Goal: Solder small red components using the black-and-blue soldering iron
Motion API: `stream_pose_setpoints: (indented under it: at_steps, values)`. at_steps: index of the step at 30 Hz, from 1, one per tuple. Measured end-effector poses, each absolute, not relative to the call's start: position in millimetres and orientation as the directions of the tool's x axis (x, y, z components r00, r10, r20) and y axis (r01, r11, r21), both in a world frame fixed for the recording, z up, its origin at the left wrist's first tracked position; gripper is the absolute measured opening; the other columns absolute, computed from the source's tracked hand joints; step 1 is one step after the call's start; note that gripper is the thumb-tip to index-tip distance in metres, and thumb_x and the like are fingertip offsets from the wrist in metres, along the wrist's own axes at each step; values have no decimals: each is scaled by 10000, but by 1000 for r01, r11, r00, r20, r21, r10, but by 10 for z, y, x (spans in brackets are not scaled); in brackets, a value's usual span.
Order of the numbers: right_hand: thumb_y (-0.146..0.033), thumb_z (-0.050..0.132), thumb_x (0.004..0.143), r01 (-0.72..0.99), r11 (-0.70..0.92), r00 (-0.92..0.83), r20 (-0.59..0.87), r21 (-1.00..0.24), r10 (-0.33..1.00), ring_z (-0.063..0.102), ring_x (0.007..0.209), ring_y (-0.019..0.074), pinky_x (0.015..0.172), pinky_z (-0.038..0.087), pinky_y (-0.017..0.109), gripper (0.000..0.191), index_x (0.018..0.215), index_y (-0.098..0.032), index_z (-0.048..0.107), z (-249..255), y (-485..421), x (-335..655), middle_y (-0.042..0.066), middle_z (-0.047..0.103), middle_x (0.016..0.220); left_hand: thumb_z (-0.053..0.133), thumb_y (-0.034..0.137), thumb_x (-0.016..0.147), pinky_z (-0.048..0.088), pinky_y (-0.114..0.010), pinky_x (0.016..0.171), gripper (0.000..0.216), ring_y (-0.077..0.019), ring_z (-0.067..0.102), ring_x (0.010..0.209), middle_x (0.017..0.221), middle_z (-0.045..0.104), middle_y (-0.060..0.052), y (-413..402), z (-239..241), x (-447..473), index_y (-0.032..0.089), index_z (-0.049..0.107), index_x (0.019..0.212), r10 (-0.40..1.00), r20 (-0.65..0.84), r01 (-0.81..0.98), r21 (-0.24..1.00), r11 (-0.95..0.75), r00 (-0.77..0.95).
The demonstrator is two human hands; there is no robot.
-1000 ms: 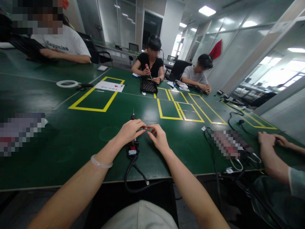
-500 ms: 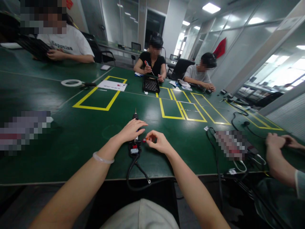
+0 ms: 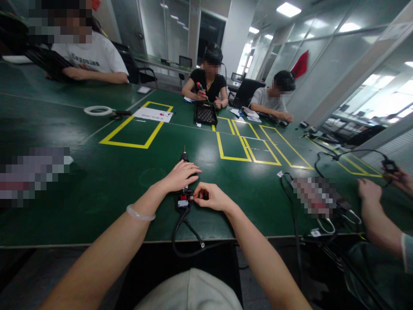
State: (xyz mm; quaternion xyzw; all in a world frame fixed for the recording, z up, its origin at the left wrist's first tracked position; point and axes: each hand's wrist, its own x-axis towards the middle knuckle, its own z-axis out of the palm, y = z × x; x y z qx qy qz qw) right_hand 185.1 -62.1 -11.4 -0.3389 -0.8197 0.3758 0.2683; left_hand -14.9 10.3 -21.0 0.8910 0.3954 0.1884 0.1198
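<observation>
A dark, corded, drill-like tool [image 3: 184, 157] lies lengthwise on the table in front of me, its thin metal tip pointing away. My left hand [image 3: 181, 175] rests palm down across the tool's middle, fingers stretched out over it and hiding much of the body. At the tool's near right side, my right hand [image 3: 211, 198] pinches a small red and orange piece [image 3: 192, 197] between thumb and fingertips, against or very close to the tool. Red and pale grey parts [image 3: 183, 203] show at the tool's near end. A black cable [image 3: 176, 232] loops from there over the table's front edge.
The green table [image 3: 135, 224] carries yellow tape outlines [image 3: 234, 159]. A blurred-out object [image 3: 312, 196] with cables lies right, another [image 3: 35, 174] left. A white ring [image 3: 97, 110] and a paper sheet [image 3: 151, 114] lie farther off. Several people sit around; a co-worker's hand [image 3: 369, 189] is at right.
My right hand has moved slightly left and toward me, bringing the small piece up to the tool's near end. My left hand stays on the tool. The right-hand co-worker now raises a cabled black object.
</observation>
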Motion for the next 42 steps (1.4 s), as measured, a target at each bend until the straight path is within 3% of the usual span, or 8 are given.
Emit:
stream_pose_setpoints:
  at_steps: [9,14,22,26,30,33,36,42]
  values:
    - [-271,653,810,351,475,-603,194,-807,774,516,672,107,642,425,216,147,907,-170,607,-137,-645,1822,-10,588,799,431,401,928,131,-520,1149,351,-236,425,1305,1315,593,-33,83,-196,-119,292,637,1191,769,237,671,381,-636,594]
    - [-280,655,832,351,466,-562,215,-812,799,532,671,104,645,437,216,119,847,-169,611,-142,-701,1806,-8,591,811,424,406,931,128,-526,1147,357,-239,425,1306,1321,590,-34,79,-182,-107,292,631,1199,769,220,677,371,-635,601]
    - [-269,591,884,549,475,-458,228,-688,859,594,799,135,757,477,254,113,928,-181,645,-57,-954,1718,32,622,918,440,410,920,133,-531,1146,349,-235,436,1293,1311,597,-31,63,-164,-109,295,641,1180,771,232,671,387,-632,593]
    - [-328,541,914,671,436,-357,254,-600,899,586,1012,186,905,476,312,210,1053,-197,628,-6,-1212,1548,75,611,1068,449,418,913,142,-524,1146,343,-236,442,1287,1299,605,-32,67,-170,-118,294,650,1163,766,247,662,392,-639,593]
    - [-413,531,899,754,386,-313,226,-532,922,449,1279,280,1047,418,416,507,1326,-142,500,11,-1488,1295,164,462,1393,456,425,908,157,-500,1146,343,-231,445,1284,1293,609,-33,76,-180,-130,291,654,1153,763,262,657,392,-644,591]
    - [-473,554,866,788,358,-315,172,-501,934,257,1410,366,1110,331,505,722,1436,-70,370,1,-1591,1128,220,300,1515,448,431,911,168,-491,1142,359,-230,436,1293,1305,603,-36,81,-180,-136,284,644,1173,762,244,664,379,-644,600]
    - [-430,562,863,807,324,-303,124,-494,945,174,1440,383,1114,309,537,738,1468,-82,321,12,-1561,1026,216,242,1546,441,430,912,184,-484,1133,368,-238,433,1296,1304,605,-37,92,-181,-136,273,638,1181,758,235,666,368,-649,608]
    - [-283,577,847,834,298,-293,84,-465,952,204,1433,368,1075,375,507,715,1483,-133,288,110,-1360,984,207,216,1558,404,406,931,303,-419,1076,419,-223,516,1200,1285,609,-63,131,-115,-157,234,568,1277,762,320,644,409,-647,563]
